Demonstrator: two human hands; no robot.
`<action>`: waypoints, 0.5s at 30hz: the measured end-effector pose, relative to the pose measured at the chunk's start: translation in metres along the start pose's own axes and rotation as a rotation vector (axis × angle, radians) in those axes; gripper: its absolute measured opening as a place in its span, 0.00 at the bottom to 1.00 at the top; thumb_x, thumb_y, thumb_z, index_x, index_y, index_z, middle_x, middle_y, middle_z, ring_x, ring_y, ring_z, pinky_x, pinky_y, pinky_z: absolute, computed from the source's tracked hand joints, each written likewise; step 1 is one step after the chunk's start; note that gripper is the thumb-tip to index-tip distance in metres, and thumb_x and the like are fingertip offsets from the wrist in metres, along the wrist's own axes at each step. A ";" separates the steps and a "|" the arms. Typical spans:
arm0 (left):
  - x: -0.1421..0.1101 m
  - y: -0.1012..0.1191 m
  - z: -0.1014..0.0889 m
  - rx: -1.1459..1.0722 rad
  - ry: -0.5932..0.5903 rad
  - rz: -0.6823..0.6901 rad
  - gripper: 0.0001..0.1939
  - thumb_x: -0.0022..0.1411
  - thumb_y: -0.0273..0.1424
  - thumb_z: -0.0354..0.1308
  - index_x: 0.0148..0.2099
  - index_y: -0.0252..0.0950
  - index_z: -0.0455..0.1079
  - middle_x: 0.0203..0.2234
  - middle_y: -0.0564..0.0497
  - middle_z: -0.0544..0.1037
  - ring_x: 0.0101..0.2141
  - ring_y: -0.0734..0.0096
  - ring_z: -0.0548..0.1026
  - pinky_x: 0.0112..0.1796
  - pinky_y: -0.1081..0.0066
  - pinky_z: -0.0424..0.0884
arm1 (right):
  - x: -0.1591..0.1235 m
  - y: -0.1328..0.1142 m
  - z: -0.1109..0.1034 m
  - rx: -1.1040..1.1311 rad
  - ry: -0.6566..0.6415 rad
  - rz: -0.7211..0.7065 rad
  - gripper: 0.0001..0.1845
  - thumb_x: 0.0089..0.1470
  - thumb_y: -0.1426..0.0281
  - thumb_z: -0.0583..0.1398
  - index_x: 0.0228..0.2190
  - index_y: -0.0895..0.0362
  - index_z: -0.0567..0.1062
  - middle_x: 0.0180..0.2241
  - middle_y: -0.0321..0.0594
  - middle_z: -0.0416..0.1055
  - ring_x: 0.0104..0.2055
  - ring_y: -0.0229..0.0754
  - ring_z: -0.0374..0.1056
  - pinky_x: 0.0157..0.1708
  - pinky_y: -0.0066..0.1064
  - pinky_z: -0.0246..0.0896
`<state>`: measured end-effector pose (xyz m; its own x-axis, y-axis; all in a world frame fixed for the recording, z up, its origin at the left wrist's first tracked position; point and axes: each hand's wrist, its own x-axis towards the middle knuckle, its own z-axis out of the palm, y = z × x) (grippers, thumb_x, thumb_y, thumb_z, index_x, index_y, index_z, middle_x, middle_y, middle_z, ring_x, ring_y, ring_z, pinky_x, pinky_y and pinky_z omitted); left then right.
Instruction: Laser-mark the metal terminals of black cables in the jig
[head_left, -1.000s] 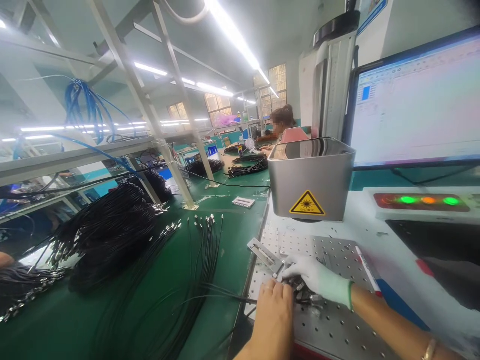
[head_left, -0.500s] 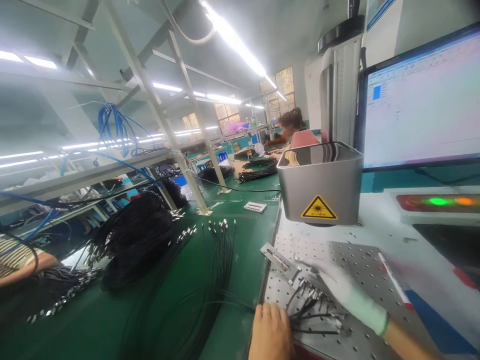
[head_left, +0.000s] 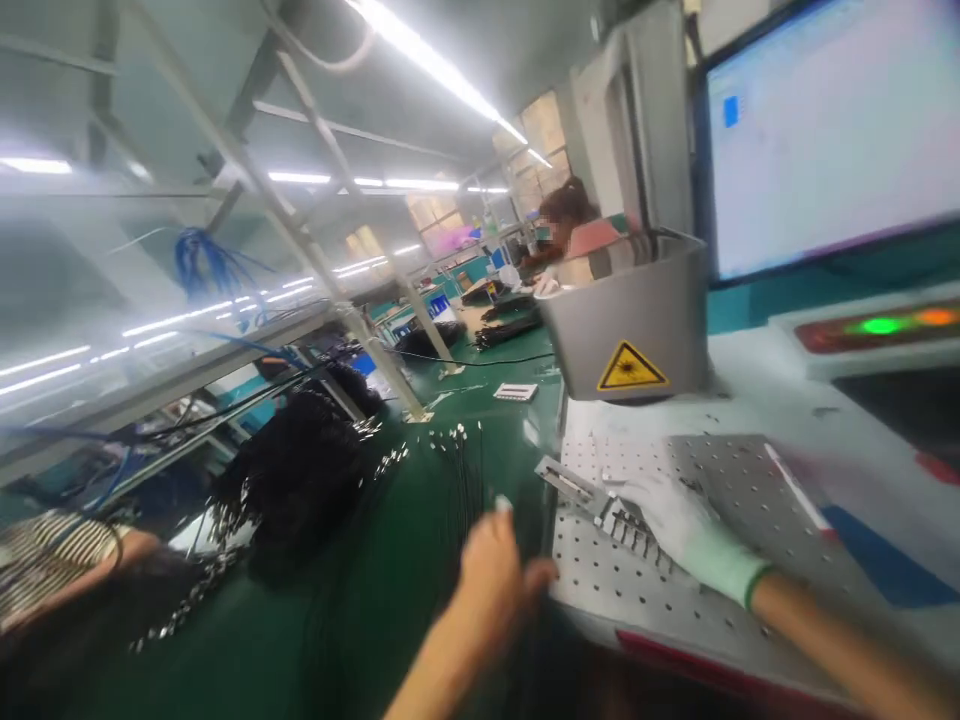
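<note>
1. Metal jig on the perforated plate, long axis slanting, slotted end far-left, toothed end near-right.
2. Black cables have gone from its teeth; my left hand is now over the green table, thumb apart, grip too blurred to tell.
3. Jig's beside my gloved right hand's fingertips, leftward; can't tell whether they're closed.

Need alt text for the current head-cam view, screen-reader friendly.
Gloved right hand touches a slotted metal fixture on a perforated plate; bare left hand, motion-blurred, is over a green table near black cables. Behind the plate: a grey machine housing with a yellow warning triangle, and a monitor.
</note>
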<state>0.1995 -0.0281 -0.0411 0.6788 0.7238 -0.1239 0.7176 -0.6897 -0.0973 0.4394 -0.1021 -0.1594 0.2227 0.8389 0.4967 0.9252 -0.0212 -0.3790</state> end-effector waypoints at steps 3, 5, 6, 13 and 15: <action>-0.019 -0.009 0.007 -0.231 0.027 -0.092 0.31 0.61 0.38 0.53 0.63 0.29 0.56 0.60 0.36 0.60 0.60 0.54 0.57 0.58 0.58 0.57 | -0.001 0.007 0.002 -0.026 0.001 -0.060 0.26 0.49 0.80 0.47 0.42 0.53 0.78 0.43 0.41 0.74 0.45 0.43 0.67 0.47 0.39 0.65; -0.028 -0.032 0.001 -0.316 0.148 -0.138 0.27 0.63 0.36 0.48 0.62 0.31 0.57 0.59 0.39 0.62 0.60 0.58 0.58 0.59 0.59 0.55 | -0.002 0.011 0.006 -0.035 0.006 -0.068 0.26 0.50 0.79 0.46 0.41 0.53 0.78 0.43 0.41 0.74 0.44 0.43 0.68 0.46 0.39 0.65; -0.033 -0.046 -0.004 -0.327 0.177 -0.171 0.26 0.63 0.36 0.47 0.61 0.31 0.58 0.58 0.39 0.63 0.59 0.59 0.59 0.59 0.59 0.54 | -0.003 0.013 0.008 -0.039 0.014 -0.061 0.25 0.50 0.79 0.46 0.40 0.53 0.78 0.43 0.41 0.74 0.44 0.44 0.68 0.46 0.39 0.66; -0.072 -0.114 -0.004 -0.358 -0.065 -0.318 0.37 0.56 0.42 0.56 0.62 0.26 0.56 0.58 0.37 0.62 0.58 0.53 0.57 0.58 0.62 0.55 | -0.013 0.014 0.021 -0.061 0.060 -0.058 0.24 0.55 0.74 0.44 0.39 0.55 0.79 0.43 0.45 0.74 0.45 0.50 0.68 0.45 0.43 0.63; -0.079 -0.123 0.003 -0.330 -0.070 -0.358 0.37 0.55 0.40 0.57 0.62 0.25 0.56 0.57 0.37 0.63 0.58 0.51 0.58 0.58 0.61 0.55 | -0.014 0.018 0.022 -0.068 0.093 -0.080 0.25 0.57 0.74 0.43 0.39 0.55 0.79 0.42 0.46 0.75 0.44 0.49 0.68 0.44 0.41 0.63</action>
<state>0.0571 -0.0011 -0.0222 0.3762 0.9032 -0.2067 0.9228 -0.3453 0.1708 0.4457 -0.1023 -0.1906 0.1721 0.7852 0.5948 0.9591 0.0043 -0.2831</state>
